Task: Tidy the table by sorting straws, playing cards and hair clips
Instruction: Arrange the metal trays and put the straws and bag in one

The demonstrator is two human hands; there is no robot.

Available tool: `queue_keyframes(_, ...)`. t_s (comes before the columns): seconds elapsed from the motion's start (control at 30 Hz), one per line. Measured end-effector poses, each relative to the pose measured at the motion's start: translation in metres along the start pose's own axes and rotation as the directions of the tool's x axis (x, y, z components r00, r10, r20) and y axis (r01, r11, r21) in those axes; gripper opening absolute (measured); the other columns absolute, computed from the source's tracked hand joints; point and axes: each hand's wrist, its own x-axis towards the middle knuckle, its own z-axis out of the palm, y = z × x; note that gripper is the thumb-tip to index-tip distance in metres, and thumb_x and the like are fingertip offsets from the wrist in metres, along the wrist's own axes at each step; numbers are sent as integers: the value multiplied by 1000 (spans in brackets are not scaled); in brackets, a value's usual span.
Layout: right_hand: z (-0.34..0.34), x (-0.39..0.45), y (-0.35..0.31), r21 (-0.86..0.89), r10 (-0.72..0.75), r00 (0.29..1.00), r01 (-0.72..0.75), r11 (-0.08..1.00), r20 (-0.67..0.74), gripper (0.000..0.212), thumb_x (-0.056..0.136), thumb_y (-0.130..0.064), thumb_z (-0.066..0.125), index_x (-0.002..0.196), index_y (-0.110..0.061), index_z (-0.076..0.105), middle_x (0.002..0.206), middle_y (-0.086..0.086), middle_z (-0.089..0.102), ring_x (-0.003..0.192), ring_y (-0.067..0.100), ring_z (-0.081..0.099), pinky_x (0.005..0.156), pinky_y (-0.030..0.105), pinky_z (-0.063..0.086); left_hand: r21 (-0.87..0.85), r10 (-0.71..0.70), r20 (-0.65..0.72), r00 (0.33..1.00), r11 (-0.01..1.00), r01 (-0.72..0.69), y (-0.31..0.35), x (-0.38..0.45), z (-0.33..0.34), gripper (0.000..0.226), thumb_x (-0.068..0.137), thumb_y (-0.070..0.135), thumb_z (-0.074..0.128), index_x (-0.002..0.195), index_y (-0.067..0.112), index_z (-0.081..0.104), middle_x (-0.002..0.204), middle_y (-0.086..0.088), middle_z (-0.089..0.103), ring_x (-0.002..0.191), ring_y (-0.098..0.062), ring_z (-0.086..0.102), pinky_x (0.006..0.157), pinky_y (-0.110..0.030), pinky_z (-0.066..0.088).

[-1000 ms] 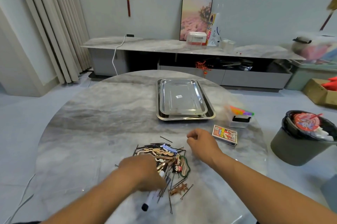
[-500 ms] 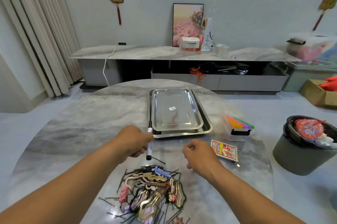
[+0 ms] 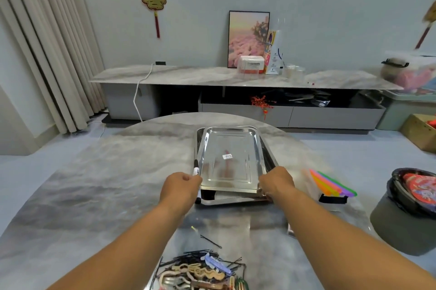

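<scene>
**Steel tray lifted at both near corners**

Steel top tray, rectangular and shiny, sits tilted on a second tray on the round grey marble table. Left hand curls round a black-and-white marker at the tray's near-left corner; right hand grips the near-right corner. Mixed hair clips lie piled nearer; bright straws lie right.

Bare counter lies open to the left, while stacked trays, straws and hair clips crowd the middle and right.
</scene>
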Motion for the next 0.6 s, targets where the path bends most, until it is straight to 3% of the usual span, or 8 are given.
queue_keyframes(0.07, 5, 4, -1, -44, -54, 999, 54, 998, 6, 27, 92, -11, 54, 113, 4, 60, 102, 18, 66, 90, 33, 63, 77, 39, 53, -45, -17, -33, 999, 999, 16, -4, 2, 2, 32, 88, 17, 56, 61, 16, 39, 56, -2, 36, 55, -20, 31, 58, -28, 30)
queue_keyframes(0.1, 5, 3, -4, 6, -82, 996, 82, 997, 16, 28, 92, -13, 52, 112, 4, 61, 96, 16, 64, 85, 31, 61, 80, 40, 53, -64, -16, -57, 998, 998, 13, -6, 2, 2, 30, 88, 18, 56, 62, 15, 43, 57, -1, 41, 56, -21, 35, 59, -28, 32)
queue_keyframes(0.2, -6, -2, -22, 288, -108, 994, 107, 952, -12, 27, 95, -11, 48, 106, 8, 64, 76, 13, 60, 60, 23, 57, 58, 34, 51, -82, 3, -135, 991, 997, -14, -10, -1, 2, 20, 89, 22, 57, 71, 12, 56, 65, 1, 57, 61, -19, 52, 60, -29, 41)
queue_keyframes(0.3, -22, -10, -50, 534, -61, 998, 69, 843, -33, 20, 97, -4, 46, 101, 4, 64, 77, 15, 66, 44, 16, 53, 41, 24, 43, -74, 22, -135, 991, 997, -32, -8, 0, 10, 11, 90, 24, 58, 87, 15, 63, 74, 3, 63, 67, -12, 57, 59, -26, 44)
queue_keyframes(0.47, -33, -13, -77, 708, -64, 998, 46, 704, -1, 21, 99, -5, 45, 110, -2, 62, 84, 17, 69, 35, 12, 53, 39, 21, 45, 96, 94, -56, 994, 991, -88, 6, 21, 32, 11, 93, 27, 57, 97, 17, 55, 78, 6, 59, 61, -10, 58, 50, -24, 38)
queue_keyframes(0.6, -34, -12, -78, 739, -71, 997, 38, 673, 13, 15, 100, -9, 48, 100, -3, 62, 86, 16, 69, 37, 12, 54, 42, 21, 48, 235, 152, -14, 988, 961, -145, 11, 45, 41, 20, 92, 28, 61, 106, 18, 51, 94, 2, 56, 82, -20, 57, 68, -27, 42)
